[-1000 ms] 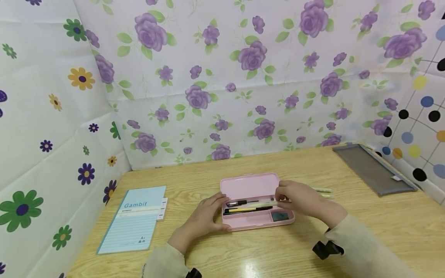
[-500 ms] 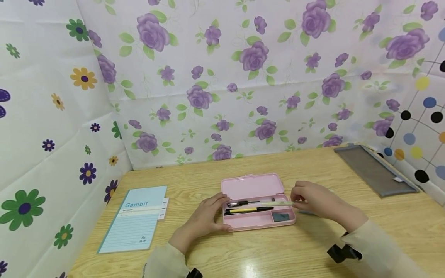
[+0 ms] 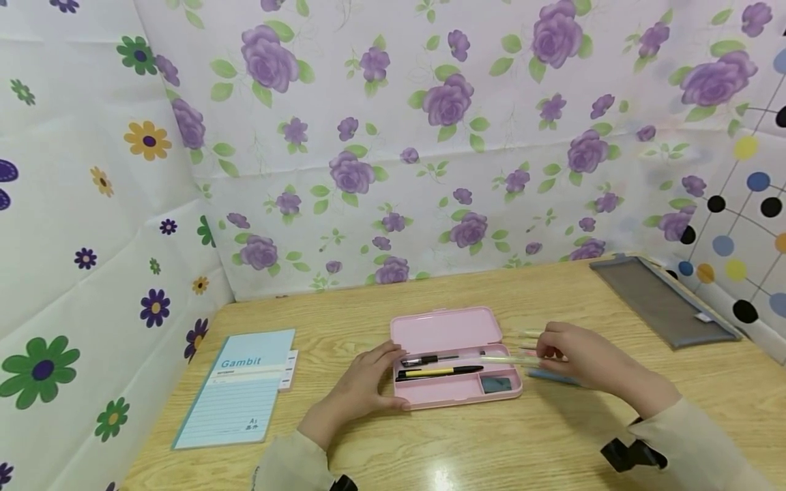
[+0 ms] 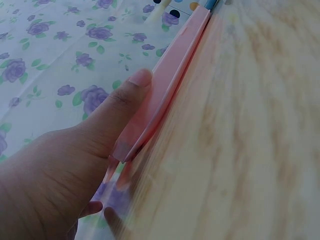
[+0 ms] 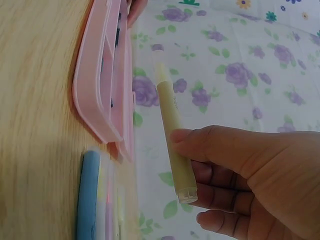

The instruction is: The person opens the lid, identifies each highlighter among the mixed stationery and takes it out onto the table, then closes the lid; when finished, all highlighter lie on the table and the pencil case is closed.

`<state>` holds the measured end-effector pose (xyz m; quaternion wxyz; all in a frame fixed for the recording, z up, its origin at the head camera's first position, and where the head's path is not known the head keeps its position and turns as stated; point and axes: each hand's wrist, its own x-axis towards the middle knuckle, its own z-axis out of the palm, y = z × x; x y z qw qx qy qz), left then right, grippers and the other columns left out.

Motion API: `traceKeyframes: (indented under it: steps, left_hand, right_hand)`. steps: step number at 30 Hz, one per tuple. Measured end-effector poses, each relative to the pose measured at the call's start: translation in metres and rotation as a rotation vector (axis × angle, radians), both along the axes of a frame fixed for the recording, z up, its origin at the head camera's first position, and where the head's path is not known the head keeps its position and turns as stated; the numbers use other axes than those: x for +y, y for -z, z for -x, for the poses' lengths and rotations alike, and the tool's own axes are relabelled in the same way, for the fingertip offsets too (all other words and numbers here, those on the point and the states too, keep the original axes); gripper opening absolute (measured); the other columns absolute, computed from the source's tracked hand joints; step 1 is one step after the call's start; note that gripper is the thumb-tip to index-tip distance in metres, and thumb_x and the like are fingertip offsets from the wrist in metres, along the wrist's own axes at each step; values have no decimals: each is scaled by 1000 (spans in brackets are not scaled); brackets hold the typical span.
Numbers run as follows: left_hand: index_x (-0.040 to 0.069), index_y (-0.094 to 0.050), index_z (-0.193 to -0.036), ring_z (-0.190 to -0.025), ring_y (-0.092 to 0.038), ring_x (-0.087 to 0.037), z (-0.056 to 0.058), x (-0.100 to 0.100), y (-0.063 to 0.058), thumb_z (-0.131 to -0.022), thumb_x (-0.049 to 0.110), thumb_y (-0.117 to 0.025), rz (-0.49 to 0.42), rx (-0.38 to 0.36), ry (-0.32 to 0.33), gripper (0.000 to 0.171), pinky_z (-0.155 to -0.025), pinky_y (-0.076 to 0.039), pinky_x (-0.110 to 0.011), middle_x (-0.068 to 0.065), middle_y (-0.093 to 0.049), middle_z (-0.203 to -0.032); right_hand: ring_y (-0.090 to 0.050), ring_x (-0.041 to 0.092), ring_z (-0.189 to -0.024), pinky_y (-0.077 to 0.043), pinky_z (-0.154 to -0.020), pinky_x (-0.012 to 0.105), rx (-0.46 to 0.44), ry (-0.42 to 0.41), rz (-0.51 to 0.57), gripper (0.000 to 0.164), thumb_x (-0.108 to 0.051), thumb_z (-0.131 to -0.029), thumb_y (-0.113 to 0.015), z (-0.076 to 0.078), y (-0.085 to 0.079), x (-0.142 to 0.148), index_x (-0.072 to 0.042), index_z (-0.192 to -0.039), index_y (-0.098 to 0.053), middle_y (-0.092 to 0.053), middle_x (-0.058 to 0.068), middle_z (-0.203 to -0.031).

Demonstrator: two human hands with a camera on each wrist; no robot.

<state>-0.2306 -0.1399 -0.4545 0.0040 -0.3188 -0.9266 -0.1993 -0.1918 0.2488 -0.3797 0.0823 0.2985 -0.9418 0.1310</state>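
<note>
An open pink pencil case (image 3: 439, 392) lies on the table with its lid folded back. My left hand (image 3: 359, 382) grips its left end, thumb on the near wall and fingers at the far side. In my right hand (image 3: 580, 354), just right of the case, a pale yellow marker (image 5: 172, 125) is pinched between thumb and fingers. The marker's far end reaches over the case in the head view. Inside the case are a black-and-clear pen (image 3: 424, 359), a yellow-and-black pen (image 3: 439, 372) and a dark eraser-like block (image 3: 495, 384).
A blue marker (image 5: 89, 195) and several pale pens lie right of the case, partly behind my right hand. A light blue notebook (image 3: 236, 389) is at the left, with a white card (image 3: 287, 370) under it. A grey mesh pouch (image 3: 663, 300) sits far right.
My right hand has drawn back to the right from over the case, carrying the marker. The blue marker now shows beneath it. My left hand has stayed on the case.
</note>
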Motion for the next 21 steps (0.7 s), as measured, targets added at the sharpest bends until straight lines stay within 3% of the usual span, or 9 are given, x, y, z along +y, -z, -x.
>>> traceKeyframes:
  steps: [7,14,21]
  left_hand:
    - [18,-42,-145,-141,-36,-29,0,0,0,-72,61,-73,-8,4,3,91,-114,-31,-54,-6,-38,-153]
    - [18,-41,-146,-141,-36,-29,0,0,0,-71,63,-72,-2,6,3,92,-114,-31,-53,-5,-37,-154]
    - [20,-40,-147,-143,-35,-27,-1,1,-1,-72,63,-71,4,-5,-9,92,-116,-29,-52,-3,-36,-155]
  right_hand:
    - [-42,-7,-65,-42,-55,19,-22,44,-2,13,-16,-82,-75,-5,7,16,-23,-81,-64,-52,-14,-78]
    - [-40,-7,-64,-40,-53,18,-1,35,-3,16,-14,-80,-76,-9,17,30,-23,-80,-63,-50,-15,-77]
    - [-45,-9,-68,-46,-57,18,-54,67,7,15,-17,-82,-74,-13,24,42,-25,-79,-62,-51,-16,-80]
